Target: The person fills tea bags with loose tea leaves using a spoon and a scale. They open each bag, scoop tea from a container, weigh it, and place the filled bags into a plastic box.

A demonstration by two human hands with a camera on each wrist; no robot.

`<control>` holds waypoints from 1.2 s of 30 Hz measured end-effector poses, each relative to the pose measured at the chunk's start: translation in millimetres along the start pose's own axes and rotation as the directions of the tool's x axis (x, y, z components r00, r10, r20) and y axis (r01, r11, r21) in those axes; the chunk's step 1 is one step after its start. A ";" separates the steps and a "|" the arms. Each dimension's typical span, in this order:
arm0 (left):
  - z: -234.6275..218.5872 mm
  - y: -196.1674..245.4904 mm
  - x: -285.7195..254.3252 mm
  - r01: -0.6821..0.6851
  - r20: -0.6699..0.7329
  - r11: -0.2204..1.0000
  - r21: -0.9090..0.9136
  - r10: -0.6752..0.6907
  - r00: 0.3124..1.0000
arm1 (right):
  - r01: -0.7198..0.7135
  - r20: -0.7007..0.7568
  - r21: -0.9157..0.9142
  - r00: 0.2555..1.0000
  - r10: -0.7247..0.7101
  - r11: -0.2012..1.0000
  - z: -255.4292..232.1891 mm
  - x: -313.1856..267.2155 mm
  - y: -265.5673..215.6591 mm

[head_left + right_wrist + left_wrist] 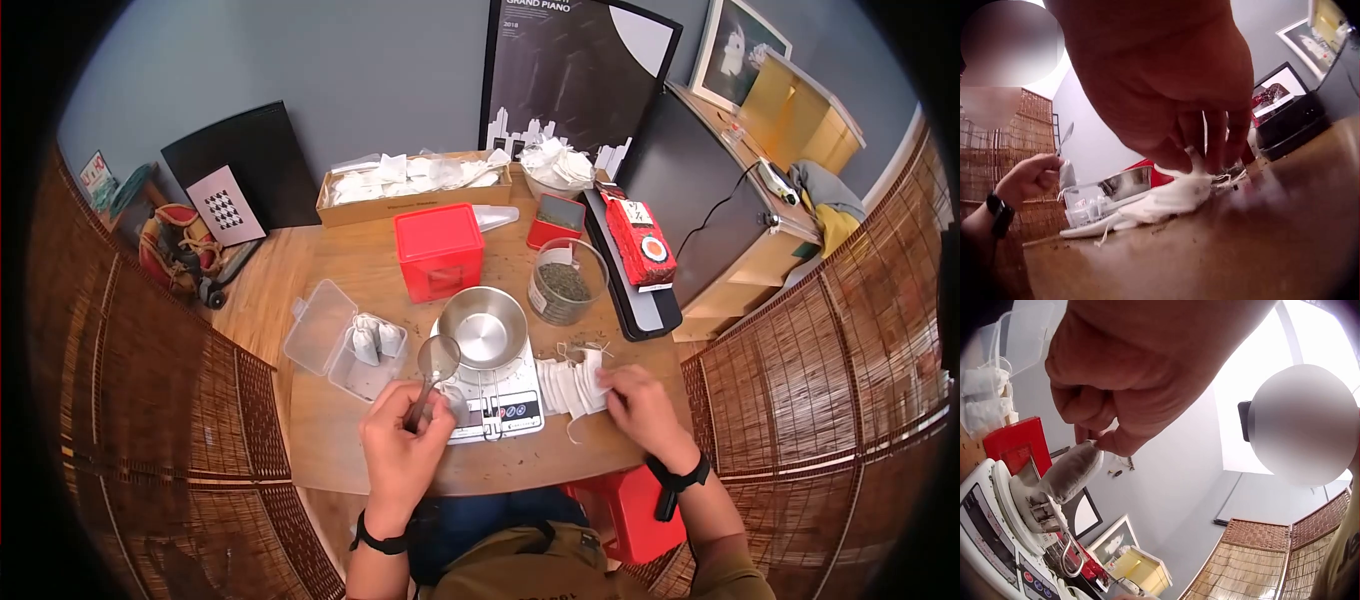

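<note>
In the head view my left hand (403, 440) holds a spoon (438, 360), its bowl raised beside a metal pan (484, 330). That same hand pinches the top of a filled pouch (1072, 472), which hangs above the edge of a white kitchen scale (988, 519). The pan stands on the scale. To the right, my right hand (642, 405) is at a row of flat white drawstring bags (565, 388). Thumb and fingers pinch the end of a white cloth bag (1179, 190) in the right wrist view.
Left of the scale, an open plastic box (368, 378) contains filled pouches. Behind stand a red tin (438, 250), a glass jar of dried leaves (566, 285), a smaller red tin (553, 220) and a carton of white packets (415, 200). A red packet (640, 245) lies at the right.
</note>
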State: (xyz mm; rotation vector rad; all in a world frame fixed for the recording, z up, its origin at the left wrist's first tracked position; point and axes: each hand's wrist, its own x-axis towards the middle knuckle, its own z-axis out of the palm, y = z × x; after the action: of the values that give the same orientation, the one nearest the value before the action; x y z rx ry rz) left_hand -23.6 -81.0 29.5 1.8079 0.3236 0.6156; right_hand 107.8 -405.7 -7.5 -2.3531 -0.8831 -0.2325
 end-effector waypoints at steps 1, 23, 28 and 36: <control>-1.1 0.3 -0.4 -0.016 0.020 1.000 0.021 0.016 1.000 | 0.051 0.097 -0.027 0.994 -0.048 0.998 2.9 -2.0 -0.3; 31.1 6.0 -27.3 -0.173 0.476 0.963 -0.206 0.253 0.842 | -0.162 0.144 0.753 0.986 0.080 0.637 28.1 -16.0 -93.7; 33.6 4.7 -26.2 -0.257 0.489 0.952 -0.168 0.307 0.817 | -0.182 0.156 0.718 0.983 0.100 0.672 26.3 -14.4 -96.6; 38.2 11.7 -29.6 -0.228 0.344 0.973 -0.043 0.229 0.911 | -0.103 0.032 0.585 0.994 0.104 0.805 33.1 -8.6 -95.5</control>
State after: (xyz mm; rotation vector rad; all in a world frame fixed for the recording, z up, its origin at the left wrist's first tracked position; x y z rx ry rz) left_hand -27.6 -130.3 24.8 1.9267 -0.1311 0.4434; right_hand 38.1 -333.8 8.9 -1.8058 -0.6928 0.0820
